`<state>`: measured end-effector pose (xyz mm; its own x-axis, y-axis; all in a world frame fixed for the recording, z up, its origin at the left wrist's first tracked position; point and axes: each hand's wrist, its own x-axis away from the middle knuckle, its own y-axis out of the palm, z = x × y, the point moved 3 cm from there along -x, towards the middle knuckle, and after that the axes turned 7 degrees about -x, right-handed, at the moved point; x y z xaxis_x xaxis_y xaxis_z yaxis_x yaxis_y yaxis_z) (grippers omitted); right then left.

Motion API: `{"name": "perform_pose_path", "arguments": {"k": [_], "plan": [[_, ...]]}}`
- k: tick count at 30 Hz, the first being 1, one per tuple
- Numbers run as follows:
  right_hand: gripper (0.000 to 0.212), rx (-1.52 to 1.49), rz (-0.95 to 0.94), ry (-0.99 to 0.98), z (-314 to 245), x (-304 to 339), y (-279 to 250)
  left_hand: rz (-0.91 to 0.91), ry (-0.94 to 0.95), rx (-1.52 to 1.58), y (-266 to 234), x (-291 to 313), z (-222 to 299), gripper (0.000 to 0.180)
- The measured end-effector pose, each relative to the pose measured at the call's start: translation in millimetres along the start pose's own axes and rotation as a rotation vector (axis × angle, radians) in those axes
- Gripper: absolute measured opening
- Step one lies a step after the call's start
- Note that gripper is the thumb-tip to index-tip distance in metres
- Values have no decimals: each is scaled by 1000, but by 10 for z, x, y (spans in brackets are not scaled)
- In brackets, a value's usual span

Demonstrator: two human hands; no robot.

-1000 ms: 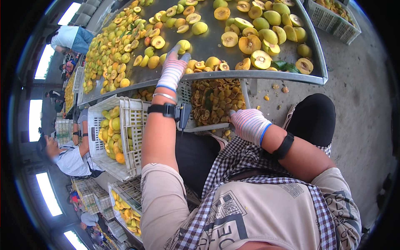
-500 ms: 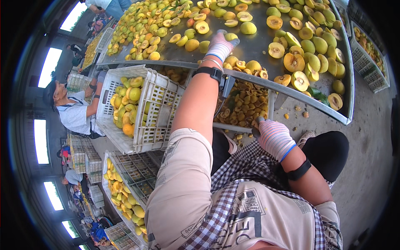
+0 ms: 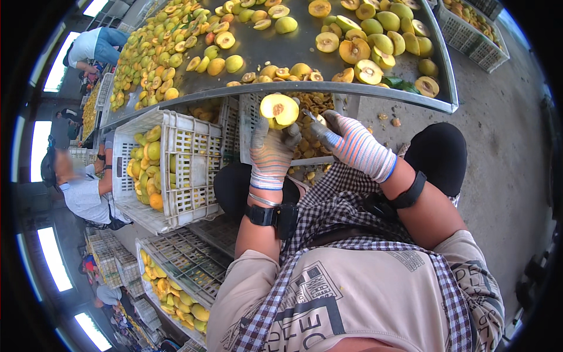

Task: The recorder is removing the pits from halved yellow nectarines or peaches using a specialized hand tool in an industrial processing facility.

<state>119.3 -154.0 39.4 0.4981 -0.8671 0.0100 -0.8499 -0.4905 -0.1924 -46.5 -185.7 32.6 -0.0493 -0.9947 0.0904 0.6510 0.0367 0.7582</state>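
A yellow peach half (image 3: pixel 280 110), its cut face and brown centre showing, is gripped in the gloved fingers of my left hand (image 3: pixel 272 157), just off the table's near edge. Close beside it, my right hand (image 3: pixel 359 146) in a striped glove is closed round a small metal-tipped hand tool (image 3: pixel 319 119). The tool's tip points toward the fruit; whether it touches cannot be made out. Beneath both hands stands a crate (image 3: pixel 249 117) with many small brownish-yellow fruit pieces in it, partly hidden by my hands.
A metal sorting table (image 3: pixel 258 47) bearing whole and halved peaches spans the top. White plastic crates of peaches (image 3: pixel 193 167) stand to my left, another crate (image 3: pixel 469 36) at the far right. A co-worker (image 3: pixel 88 190) sits at the left. Scraps lie on the floor.
My left hand has come back from the table top toward me and now holds a peach half. My right hand has risen beside it, bringing the tool up. The view has shifted.
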Motion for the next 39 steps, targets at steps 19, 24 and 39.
{"name": "perform_pose_path", "arguments": {"k": [19, 24, 39], "plan": [[51, 316, 2, 17, -122, 53, -79, 322, -44, -286, 67, 55, -275, 62], [46, 296, 10, 9, 58, -4, -53, 401, -119, -288, -45, 108, -190, 56], [38, 538, -131, 76, -270, 90, 55, 160, 4, -289, -11, 74, -304, 67]]}}
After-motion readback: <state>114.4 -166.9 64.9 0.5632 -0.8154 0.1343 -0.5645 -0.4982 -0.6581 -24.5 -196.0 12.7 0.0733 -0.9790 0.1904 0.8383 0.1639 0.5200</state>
